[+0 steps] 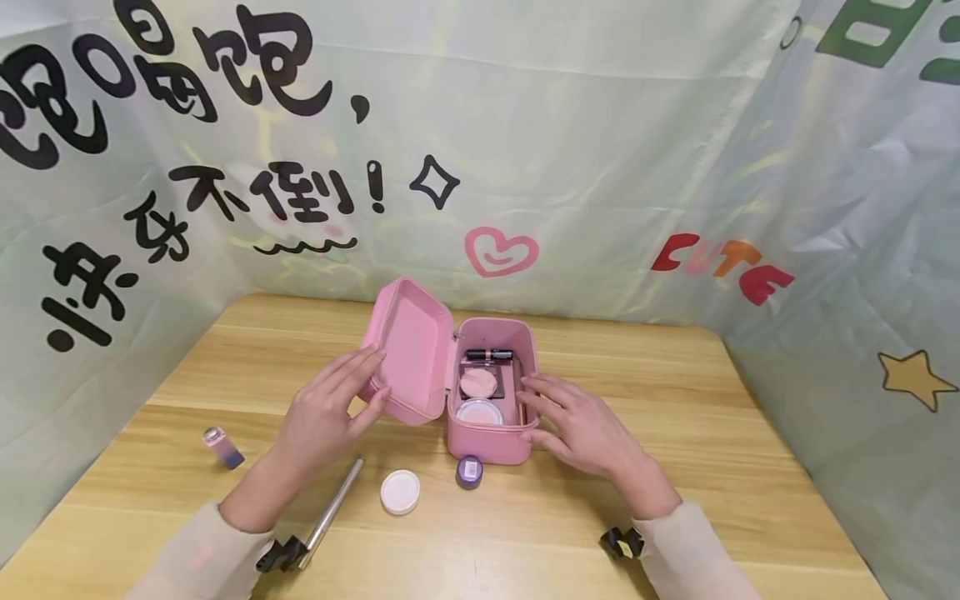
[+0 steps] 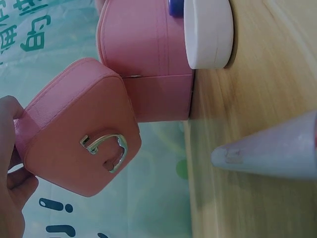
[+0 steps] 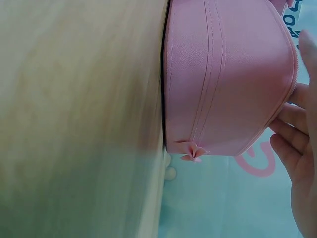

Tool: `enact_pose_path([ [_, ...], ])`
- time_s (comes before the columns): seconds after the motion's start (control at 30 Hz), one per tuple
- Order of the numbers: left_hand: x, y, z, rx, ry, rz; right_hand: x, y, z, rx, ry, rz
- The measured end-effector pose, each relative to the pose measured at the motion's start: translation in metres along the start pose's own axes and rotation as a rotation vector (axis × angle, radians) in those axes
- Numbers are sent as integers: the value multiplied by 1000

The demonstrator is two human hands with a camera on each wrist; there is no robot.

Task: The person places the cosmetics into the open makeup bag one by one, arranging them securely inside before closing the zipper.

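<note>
Head view: my left hand (image 1: 326, 410) grasps the open lid (image 1: 415, 342) by its edge, and my right hand (image 1: 592, 427) rests loose fingers on the right rim of the pink case (image 1: 491, 448), mid-table. I'd judge it best to steady the body with my right while my left guides the lid, fingertips off the rim. Inside: dark tube (image 1: 490, 355) at back, pink puff (image 1: 478, 382), round compact (image 1: 480, 412) in front; outside, purple jar (image 1: 469, 472), white tub (image 1: 401, 492), silver stick (image 1: 333, 512).
</note>
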State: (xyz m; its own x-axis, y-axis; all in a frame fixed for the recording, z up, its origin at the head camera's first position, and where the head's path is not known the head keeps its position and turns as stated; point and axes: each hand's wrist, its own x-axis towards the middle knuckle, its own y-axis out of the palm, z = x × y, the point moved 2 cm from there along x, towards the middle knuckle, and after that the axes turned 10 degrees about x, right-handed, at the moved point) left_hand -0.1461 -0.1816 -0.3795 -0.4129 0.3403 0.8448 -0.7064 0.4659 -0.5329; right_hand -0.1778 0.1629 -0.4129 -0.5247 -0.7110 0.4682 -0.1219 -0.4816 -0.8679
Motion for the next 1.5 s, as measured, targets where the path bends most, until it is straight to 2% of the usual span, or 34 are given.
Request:
enact_pose_path([
  [0.3, -6, -6, 3, 8, -53, 35, 7, -1, 5, -24, -32, -37],
  [0.4, -7, -8, 2, 13, -42, 12, 7, 0, 5, -31, -37, -44],
  [0.53, -4, -13, -6, -2, 10, -68, 4, 3, 7, -35, -26, -47],
  [0.67, 2, -20, -21, -15, 91, -144, 2, 4, 8, -41, -29, -60],
  [0.87, 7, -29, -46, -60, 186, -160, 0, 4, 7, -49, -48, -73],
  [1.03, 6, -23, -60, -132, 270, -110, 1, 2, 6, -48, -44, -69],
  [1.17, 2, -12, -67, -205, 312, -36, 2, 1, 4, -41, -31, -68],
  [1.33, -8, 1, -70, -254, 327, 113, 2, 3, 4, -29, -24, -64],
  [1.5, -18, 12, -74, -230, 328, 279, 2, 2, 5, -23, -6, -53],
])
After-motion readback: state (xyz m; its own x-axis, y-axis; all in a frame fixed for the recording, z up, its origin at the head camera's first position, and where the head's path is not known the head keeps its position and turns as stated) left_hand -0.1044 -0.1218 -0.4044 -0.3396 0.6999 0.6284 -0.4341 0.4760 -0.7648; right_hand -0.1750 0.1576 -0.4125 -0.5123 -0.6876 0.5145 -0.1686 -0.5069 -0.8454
